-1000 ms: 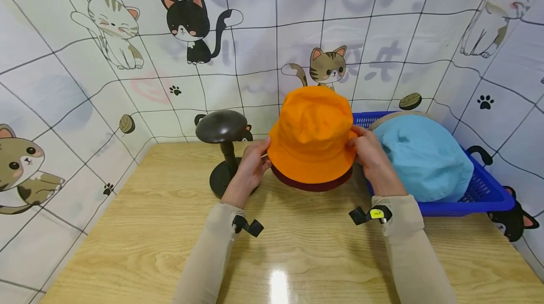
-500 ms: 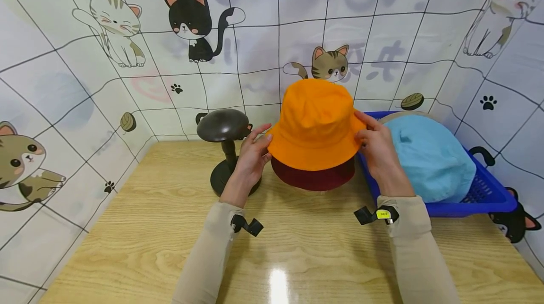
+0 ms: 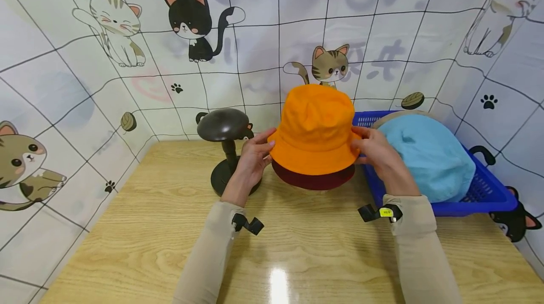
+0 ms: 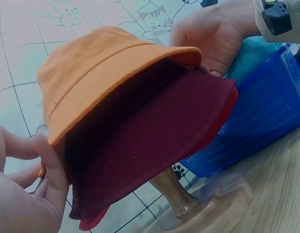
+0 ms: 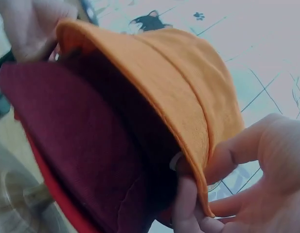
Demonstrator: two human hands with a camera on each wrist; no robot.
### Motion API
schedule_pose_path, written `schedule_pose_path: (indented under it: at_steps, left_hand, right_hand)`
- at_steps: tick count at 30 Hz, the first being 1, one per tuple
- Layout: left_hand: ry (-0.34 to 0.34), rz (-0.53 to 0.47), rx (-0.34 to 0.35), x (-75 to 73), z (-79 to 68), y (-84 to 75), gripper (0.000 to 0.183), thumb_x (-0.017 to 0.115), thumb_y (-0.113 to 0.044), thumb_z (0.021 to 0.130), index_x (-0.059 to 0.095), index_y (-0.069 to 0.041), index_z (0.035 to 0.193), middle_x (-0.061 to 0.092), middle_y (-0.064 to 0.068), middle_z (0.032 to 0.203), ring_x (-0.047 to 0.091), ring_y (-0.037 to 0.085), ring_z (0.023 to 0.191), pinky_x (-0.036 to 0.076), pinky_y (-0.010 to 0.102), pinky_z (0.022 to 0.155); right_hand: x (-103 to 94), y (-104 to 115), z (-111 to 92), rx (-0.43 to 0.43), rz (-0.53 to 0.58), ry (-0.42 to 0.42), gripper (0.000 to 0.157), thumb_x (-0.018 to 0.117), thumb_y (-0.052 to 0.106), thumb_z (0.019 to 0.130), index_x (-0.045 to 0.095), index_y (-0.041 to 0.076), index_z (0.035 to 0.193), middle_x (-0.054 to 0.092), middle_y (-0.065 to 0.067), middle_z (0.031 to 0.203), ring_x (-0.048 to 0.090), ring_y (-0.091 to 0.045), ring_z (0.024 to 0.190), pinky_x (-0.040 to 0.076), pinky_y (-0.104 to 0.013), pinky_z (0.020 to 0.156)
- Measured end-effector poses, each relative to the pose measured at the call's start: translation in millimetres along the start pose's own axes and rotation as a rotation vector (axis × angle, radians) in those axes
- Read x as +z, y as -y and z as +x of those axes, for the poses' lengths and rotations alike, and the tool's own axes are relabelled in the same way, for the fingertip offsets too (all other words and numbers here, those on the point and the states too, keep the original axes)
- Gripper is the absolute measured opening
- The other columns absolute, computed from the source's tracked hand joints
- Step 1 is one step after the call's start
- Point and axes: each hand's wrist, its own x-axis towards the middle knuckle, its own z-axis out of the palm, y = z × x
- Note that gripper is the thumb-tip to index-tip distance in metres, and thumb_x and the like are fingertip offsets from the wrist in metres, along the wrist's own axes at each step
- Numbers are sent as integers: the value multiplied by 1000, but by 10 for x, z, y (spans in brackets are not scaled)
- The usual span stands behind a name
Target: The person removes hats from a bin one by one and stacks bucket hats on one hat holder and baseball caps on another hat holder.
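Left hand (image 3: 252, 156), right hand (image 3: 380, 153) pinch orange hat (image 3: 318, 117) by brim (image 3: 314, 158); basket (image 3: 467, 208) near.

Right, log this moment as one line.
left hand: pinches brim of orange hat | right hand: pinches opposite side | maroon hat: underneath | light-blue hat: in blue basket

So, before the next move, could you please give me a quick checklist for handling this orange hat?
1. Left hand pinching the orange hat by its brim: ok.
2. Right hand pinching the brim's opposite side: ok.
3. Both hats' brims lined up: not ok, the maroon hat shows below the orange one.
4. Maroon hat firmly seated on the wooden stand: cannot tell, any contact is hidden.
5. Black stand apart from the orange hat: ok.
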Motion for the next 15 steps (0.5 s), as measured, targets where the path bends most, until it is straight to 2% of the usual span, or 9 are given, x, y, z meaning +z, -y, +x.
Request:
schedule_pose_path:
  at_steps: [4,7,12,15]
  left_hand:
    - [3,7,-10,-7,-12,2,50,64,0,97,59,-8,146,65,-2,115,63,8,73,50,18,60]
    - [2,37,-8,-15,-14,4,51,65,3,94,61,-8,143,64,3,128,62,9,73,51,18,62]
    - [9,148,-12,-62,28,34,54,65,7,90,63,-10,142,58,10,147,60,11,70,51,20,64]
    - [24,206,-20,-100,64,64,56,66,9,90,63,-11,142,57,10,150,62,11,69,52,21,64]
  right_hand:
    - [24,-25,2,-1,-82,44,69,44,12,103,14,-1,164,33,-27,162,52,-32,127,58,-21,79]
    - [51,-33,17,4,-114,68,69,45,11,102,16,-4,163,36,-28,159,51,-37,131,59,-25,82]
    - [52,-46,42,5,-172,74,70,48,11,102,15,-7,162,39,-29,155,56,-34,120,59,-25,80]
    - [53,-51,55,5,-208,70,69,50,11,102,19,-7,161,45,-28,148,60,-25,104,58,-25,73]
